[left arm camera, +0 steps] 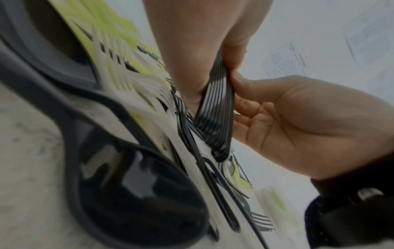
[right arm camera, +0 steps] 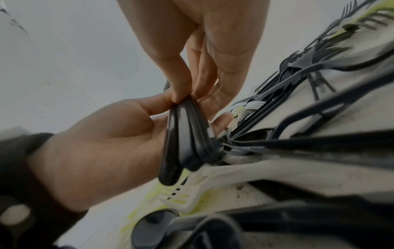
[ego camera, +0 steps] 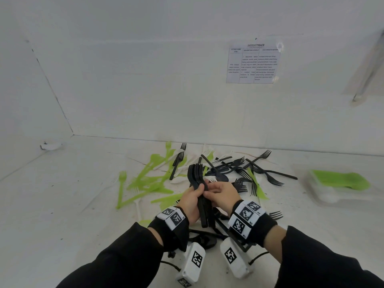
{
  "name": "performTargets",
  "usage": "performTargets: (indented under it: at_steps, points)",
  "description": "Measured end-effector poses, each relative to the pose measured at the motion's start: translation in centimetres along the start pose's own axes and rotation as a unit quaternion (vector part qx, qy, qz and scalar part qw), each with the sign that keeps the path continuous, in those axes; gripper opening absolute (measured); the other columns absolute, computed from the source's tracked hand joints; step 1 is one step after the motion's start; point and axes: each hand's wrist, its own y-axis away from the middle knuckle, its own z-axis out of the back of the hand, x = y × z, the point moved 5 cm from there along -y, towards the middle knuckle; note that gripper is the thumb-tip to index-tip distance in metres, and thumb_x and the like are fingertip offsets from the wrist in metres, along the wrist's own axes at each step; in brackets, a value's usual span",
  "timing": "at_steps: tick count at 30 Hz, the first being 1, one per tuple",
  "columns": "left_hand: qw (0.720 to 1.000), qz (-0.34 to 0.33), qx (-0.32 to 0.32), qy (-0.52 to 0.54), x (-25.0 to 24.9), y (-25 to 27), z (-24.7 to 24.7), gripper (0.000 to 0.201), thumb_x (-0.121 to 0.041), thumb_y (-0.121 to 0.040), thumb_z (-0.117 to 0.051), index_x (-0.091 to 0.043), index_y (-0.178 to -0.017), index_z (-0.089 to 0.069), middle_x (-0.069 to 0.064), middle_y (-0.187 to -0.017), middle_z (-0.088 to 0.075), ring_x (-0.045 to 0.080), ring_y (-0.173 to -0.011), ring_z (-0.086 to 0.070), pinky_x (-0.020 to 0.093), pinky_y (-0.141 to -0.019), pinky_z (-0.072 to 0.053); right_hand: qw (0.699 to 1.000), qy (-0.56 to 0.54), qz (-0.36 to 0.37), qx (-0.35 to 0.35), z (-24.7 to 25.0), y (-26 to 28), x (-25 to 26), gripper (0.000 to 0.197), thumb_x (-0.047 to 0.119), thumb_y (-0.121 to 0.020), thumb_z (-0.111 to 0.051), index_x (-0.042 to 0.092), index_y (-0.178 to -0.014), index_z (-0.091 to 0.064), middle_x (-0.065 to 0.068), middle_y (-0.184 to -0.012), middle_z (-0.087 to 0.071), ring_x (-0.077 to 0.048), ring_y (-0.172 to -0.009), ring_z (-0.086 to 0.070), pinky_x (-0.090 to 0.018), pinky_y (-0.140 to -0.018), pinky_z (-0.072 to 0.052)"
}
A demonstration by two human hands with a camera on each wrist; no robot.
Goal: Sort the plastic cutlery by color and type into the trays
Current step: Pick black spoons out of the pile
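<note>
White tabletop (ego camera: 62, 204): left hand (ego camera: 190, 201) is gripping the stacked black forks (ego camera: 196, 179), right hand (ego camera: 221, 194) pinching beside, seemingly aligning them.

Two hands meet on a stack of black forks (left arm camera: 215, 107). The left hand (left arm camera: 200, 55) comes down from the top and grips the handles. The right hand (left arm camera: 298, 124) reaches in from the right — its thumb presses the side of the stack. Below them lies a messy pile on the counter (left arm camera: 27, 151): a big black spoon (left arm camera: 136, 193) up close, white forks (left arm camera: 132, 84), green cutlery (left arm camera: 115, 23) and more black forks — all blurry. A paper sheet (left arm camera: 285, 62) hangs on the wall.
</note>
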Motion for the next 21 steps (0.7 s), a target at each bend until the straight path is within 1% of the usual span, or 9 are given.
performTargets:
  at_steps: [2,4,6,9,12,14,16,19,21]
  points:
    - [1.0,0.0,-0.001,-0.006,0.0,-0.1,0.1,0.024,-0.014,-0.102,-0.032,-0.011,-0.095,-0.055,0.012,-0.095,-0.061,0.023,-0.083,-0.06,0.037,-0.066,-0.055,1.0,0.024,0.004,0.013,0.1,-0.3,-0.2,0.017,0.009,-0.083,-0.065,0.014,-0.099,-0.068,-0.009,-0.09,-0.072,-0.024,-0.092,-0.068,-0.045,-0.091,-0.053]
    - [1.0,0.011,-0.008,-0.024,-0.1,0.1,0.0,0.024,-0.018,-0.102,-0.032,-0.012,-0.093,-0.054,0.011,-0.093,-0.061,0.022,-0.081,-0.061,0.032,-0.058,-0.057,0.998,0.052,0.007,0.018,0.1,-0.5,-0.2,0.027,0.015,-0.081,-0.066,0.013,-0.108,-0.068,-0.01,-0.096,-0.073,-0.022,-0.092,-0.069,-0.045,-0.09,-0.053]
    - [0.999,0.01,-0.009,-0.031,-0.4,0.1,-0.1,0.026,-0.021,-0.103,-0.03,-0.011,-0.094,-0.053,0.012,-0.091,-0.06,0.022,-0.08,-0.06,0.035,-0.064,-0.056,0.998,0.03,0.006,0.048,-0.2,-0.3,0.4,0.03,0.01,-0.086,-0.061,0.011,-0.116,-0.064,-0.013,-0.101,-0.071,-0.022,-0.091,-0.069,-0.044,-0.088,-0.055]
    - [0.999,-0.022,-0.031,-0.028,-1.7,-0.1,0.3,0.027,-0.015,-0.103,-0.029,-0.007,-0.094,-0.053,0.014,-0.091,-0.059,0.024,-0.079,-0.058,0.039,-0.075,-0.049,0.987,-0.042,-0.001,0.152,-0.6,0.2,2.0,0.036,-0.002,-0.093,-0.046,0.013,-0.125,-0.052,-0.019,-0.106,-0.062,-0.011,-0.075,-0.066,-0.023,-0.074,-0.057]
    - [0.999,-0.023,-0.026,-0.031,-2.5,-0.2,0.5,0.025,-0.014,-0.102,-0.032,-0.009,-0.092,-0.054,0.012,-0.091,-0.062,0.021,-0.073,-0.064,0.034,-0.064,-0.055,0.984,-0.009,0.009,0.178,-0.3,-0.2,3.1,0.034,-0.003,-0.091,-0.051,-0.003,-0.125,-0.051,-0.015,-0.093,-0.065,-0.008,-0.067,-0.066,-0.021,-0.069,-0.057]
    - [0.999,-0.006,-0.01,-0.043,-2.5,0.1,0.4,0.024,-0.016,-0.102,-0.032,-0.009,-0.094,-0.054,0.012,-0.09,-0.063,0.019,-0.064,-0.067,0.03,-0.054,-0.057,0.985,0.025,0.022,0.169,-0.6,-0.5,3.3,0.033,-0.003,-0.091,-0.052,-0.001,-0.123,-0.053,-0.008,-0.081,-0.064,-0.006,-0.062,-0.066,-0.021,-0.066,-0.058]
    - [0.999,-0.001,-0.008,-0.049,-2.5,0.1,0.5,0.025,-0.017,-0.102,-0.031,-0.01,-0.093,-0.054,0.011,-0.088,-0.062,0.019,-0.065,-0.065,0.03,-0.053,-0.057,0.984,0.036,0.011,0.172,-0.9,-0.6,3.3,0.029,0.002,-0.093,-0.049,0.001,-0.122,-0.054,-0.005,-0.079,-0.063,-0.003,-0.059,-0.066,-0.019,-0.063,-0.057]
    - [0.996,-0.014,-0.041,-0.079,-3.2,0.2,1.6,0.028,-0.017,-0.103,-0.031,-0.012,-0.088,-0.053,0.006,-0.085,-0.061,0.018,-0.063,-0.062,0.034,-0.06,-0.049,0.972,0.169,-0.008,0.162,0.0,-0.8,3.5,0.021,0.018,-0.095,-0.05,0.009,-0.109,-0.062,-0.006,-0.089,-0.065,-0.009,-0.065,-0.063,-0.019,-0.065,-0.054]
    - [0.993,-0.021,-0.07,-0.093,-3.9,0.3,2.6,0.026,-0.018,-0.103,-0.031,-0.014,-0.088,-0.052,0.004,-0.086,-0.059,0.02,-0.068,-0.057,0.035,-0.062,-0.045,0.931,0.338,-0.012,0.136,1.4,-1.0,3.0,0.021,0.019,-0.091,-0.057,0.01,-0.108,-0.065,-0.006,-0.103,-0.066,-0.014,-0.081,-0.061,-0.024,-0.079,-0.053]
